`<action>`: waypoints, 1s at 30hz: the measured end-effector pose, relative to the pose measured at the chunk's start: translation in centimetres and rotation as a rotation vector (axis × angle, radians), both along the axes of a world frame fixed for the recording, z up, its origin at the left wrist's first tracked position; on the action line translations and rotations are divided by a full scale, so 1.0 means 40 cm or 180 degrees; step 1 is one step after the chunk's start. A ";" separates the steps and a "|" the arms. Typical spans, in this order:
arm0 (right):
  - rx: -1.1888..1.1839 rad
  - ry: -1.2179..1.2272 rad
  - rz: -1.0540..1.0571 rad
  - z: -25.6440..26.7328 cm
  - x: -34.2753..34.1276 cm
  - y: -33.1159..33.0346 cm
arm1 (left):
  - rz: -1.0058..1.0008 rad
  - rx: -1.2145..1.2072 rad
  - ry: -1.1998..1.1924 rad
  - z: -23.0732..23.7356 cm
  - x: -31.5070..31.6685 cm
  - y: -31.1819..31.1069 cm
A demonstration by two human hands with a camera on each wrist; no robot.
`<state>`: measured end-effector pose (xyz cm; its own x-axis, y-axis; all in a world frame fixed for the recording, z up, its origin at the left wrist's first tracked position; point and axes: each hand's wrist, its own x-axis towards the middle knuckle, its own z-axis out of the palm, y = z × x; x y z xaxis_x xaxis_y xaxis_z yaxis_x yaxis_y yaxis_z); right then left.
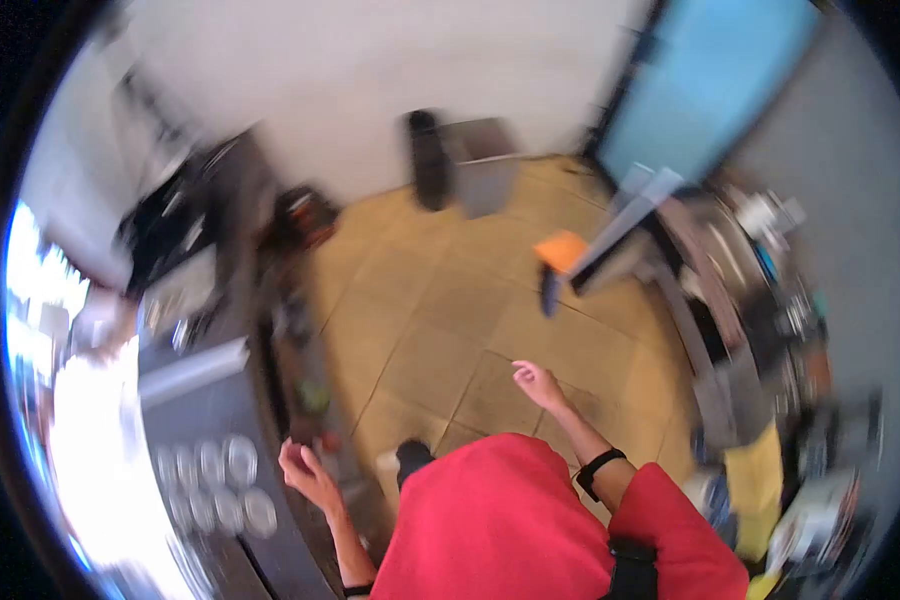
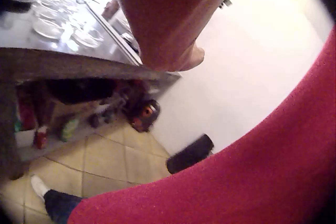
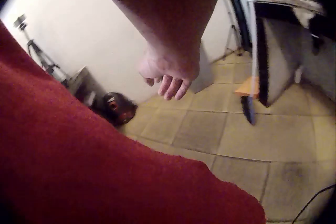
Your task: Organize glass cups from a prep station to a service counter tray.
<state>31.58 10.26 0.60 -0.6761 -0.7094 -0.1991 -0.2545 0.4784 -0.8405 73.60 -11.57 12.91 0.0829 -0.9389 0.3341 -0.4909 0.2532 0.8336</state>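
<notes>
In the head view my left hand (image 1: pixel 310 477) hangs beside the dark counter (image 1: pixel 195 405), nearest to several clear glasses (image 1: pixel 242 460) standing on it. That hand holds nothing, and its fingers are loosely bent. In the left wrist view the forearm hides most of the left hand (image 2: pixel 191 60). My right hand (image 1: pixel 538 384) hangs over the tiled floor in front of the red shirt (image 1: pixel 500 510), with nothing in it. Its fingers (image 3: pixel 172 86) droop loosely in the right wrist view.
A grey bin (image 1: pixel 485 175) and a dark cylinder (image 1: pixel 428 165) stand by the far wall. An orange dustpan (image 1: pixel 560 252) lies near the cluttered right-hand table (image 1: pixel 735 400). Under the counter is a shelf of items (image 2: pixel 68 129); a dark, red-marked object (image 2: pixel 144 116) sits at its end.
</notes>
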 end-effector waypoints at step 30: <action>-0.0093 -0.1766 -0.5332 -0.019 0.432 0.961 | -0.6308 0.1674 -0.3722 -0.616 -1.483 0.082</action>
